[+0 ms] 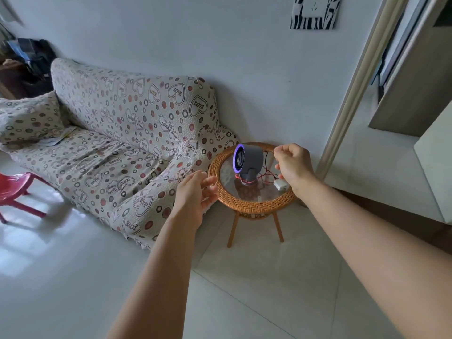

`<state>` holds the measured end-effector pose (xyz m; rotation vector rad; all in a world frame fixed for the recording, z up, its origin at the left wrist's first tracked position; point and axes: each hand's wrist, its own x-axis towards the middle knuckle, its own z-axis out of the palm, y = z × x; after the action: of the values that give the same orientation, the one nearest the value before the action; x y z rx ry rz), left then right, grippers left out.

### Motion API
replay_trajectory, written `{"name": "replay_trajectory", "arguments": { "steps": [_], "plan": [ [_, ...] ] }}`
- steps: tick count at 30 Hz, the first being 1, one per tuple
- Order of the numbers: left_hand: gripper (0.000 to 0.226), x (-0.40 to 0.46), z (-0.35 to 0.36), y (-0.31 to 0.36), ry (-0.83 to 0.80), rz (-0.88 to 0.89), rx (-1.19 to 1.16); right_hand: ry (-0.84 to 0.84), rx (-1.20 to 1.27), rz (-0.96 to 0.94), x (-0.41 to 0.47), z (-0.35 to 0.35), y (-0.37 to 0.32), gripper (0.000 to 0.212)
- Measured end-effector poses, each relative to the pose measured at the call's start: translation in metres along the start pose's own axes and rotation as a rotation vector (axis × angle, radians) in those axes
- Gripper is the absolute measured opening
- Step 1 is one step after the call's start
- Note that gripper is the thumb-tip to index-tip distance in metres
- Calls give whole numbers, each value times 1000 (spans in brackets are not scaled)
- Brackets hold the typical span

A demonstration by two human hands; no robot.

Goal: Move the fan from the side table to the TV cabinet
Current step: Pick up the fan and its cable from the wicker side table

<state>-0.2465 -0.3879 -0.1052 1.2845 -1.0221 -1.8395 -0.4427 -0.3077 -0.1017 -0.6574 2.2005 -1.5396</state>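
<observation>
A small grey fan with a purple ring round its front stands upright on the round wicker side table, which has a glass top. Red wires run from its base to a small white box on the glass. My left hand reaches toward the table's left rim with relaxed fingers, holding nothing and apart from the fan. My right hand hovers just right of the fan with loosely curled fingers and holds nothing. The TV cabinet is out of view.
A sofa in a heart-print cover stands against the wall, touching the table's left side. A red plastic chair is at the far left. A door frame rises right of the table. Pale floor tiles lie in front.
</observation>
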Motion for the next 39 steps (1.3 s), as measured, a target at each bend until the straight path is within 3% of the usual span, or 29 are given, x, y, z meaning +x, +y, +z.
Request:
{"name": "replay_trajectory", "arguments": {
  "steps": [18,39],
  "plan": [
    [14,203,16,-3,-98,-198,104,2,-126,239,125,109,75,18],
    [18,388,62,-35,-166,-425,314,72,-120,577,223,169,148,19]
  ]
}}
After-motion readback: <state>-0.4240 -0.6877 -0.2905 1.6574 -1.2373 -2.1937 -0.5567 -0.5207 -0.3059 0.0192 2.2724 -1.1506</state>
